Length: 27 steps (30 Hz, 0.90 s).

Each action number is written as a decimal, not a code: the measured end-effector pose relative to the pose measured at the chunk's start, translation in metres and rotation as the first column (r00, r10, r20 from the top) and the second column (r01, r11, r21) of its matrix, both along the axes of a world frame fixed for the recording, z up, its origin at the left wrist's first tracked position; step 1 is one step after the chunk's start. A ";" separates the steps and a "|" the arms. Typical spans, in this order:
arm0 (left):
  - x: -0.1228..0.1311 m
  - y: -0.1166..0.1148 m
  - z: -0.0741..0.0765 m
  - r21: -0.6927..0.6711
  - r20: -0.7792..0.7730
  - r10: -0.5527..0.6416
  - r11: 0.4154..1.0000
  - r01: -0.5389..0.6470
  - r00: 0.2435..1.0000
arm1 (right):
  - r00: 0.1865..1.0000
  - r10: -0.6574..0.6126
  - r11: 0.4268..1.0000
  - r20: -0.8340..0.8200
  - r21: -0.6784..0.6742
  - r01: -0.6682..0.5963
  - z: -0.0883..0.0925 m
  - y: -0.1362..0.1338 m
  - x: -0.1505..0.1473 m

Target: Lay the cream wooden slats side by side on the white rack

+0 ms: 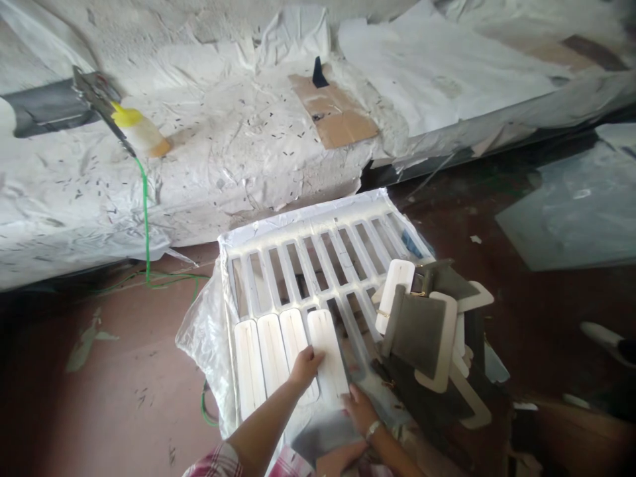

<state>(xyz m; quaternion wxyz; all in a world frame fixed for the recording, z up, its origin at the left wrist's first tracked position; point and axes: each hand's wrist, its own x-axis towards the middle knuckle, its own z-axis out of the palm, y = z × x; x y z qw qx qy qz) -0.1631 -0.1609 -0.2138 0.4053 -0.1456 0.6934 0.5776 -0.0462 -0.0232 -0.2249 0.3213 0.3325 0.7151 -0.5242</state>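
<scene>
A white, round-cornered panel (326, 348) lies over the slatted, white-covered rack (303, 222). My left hand (305, 368) is closed on its left edge, thumb on top. At its lower right end, my right hand (360, 409) has its fingers closed on the panel's edge. Left of it, several like panels (248, 364) lie side by side in a row on the rack. To the right is a loose pile of dark grey, sleeve-like pieces (420, 334) with pale rounded flaps, and another white panel (395, 291) leans on it.
Beyond the rack runs a sheet-covered bench (223, 152), with a glue bottle (142, 132) with a yellow top, a spray gun (94, 96) on a green hose (146, 225) and a cardboard piece (338, 116). Clear plastic (201, 338) hangs at the rack's left. A foot (609, 341) shows at right.
</scene>
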 end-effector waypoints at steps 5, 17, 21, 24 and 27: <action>-0.018 -0.008 -0.015 -0.124 0.085 -0.003 0.992 0.014 0.996 | 0.997 -0.060 0.995 0.047 -0.072 0.063 -0.009 -0.003 -0.018; -0.054 -0.020 -0.010 -0.340 0.125 -0.305 0.881 0.329 0.944 | 0.985 0.100 0.993 0.140 0.050 -0.107 -0.007 -0.011 -0.035; -0.056 -0.019 -0.008 -0.419 0.117 -0.394 0.813 0.405 0.912 | 0.972 0.167 0.976 0.165 0.110 -0.186 -0.005 -0.012 -0.040; -0.061 -0.018 -0.005 -0.514 0.135 -0.485 0.711 0.480 0.864 | 0.958 0.214 0.958 0.192 0.153 -0.244 -0.004 -0.013 -0.043; -0.068 -0.017 -0.001 -0.635 0.114 -0.612 0.561 0.531 0.782 | 0.936 0.275 0.931 0.219 0.182 -0.316 -0.002 -0.012 -0.049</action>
